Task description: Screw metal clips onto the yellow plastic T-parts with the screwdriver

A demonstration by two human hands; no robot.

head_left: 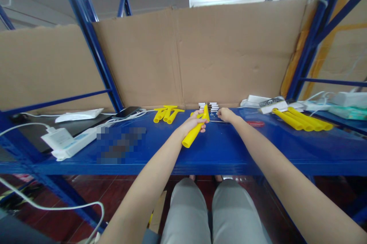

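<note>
My left hand is wrapped round a yellow T-shaped plastic handle, its hollow round end tilted down toward me and its crosspiece pointing away. Just right of it, my right hand has its fingers closed over a flat piece lying on the blue shelf; whatever the fingertips pinch is too small to make out. Between and behind the hands stand small white-and-dark strips in short rows against the cardboard. Several more yellow T-shaped handles lie to the left of my left hand.
Several yellow tubes lie at the right, beside white packets. A red object rests right of my right forearm. At the left are a power strip with cables and a dark phone. Cardboard walls the back.
</note>
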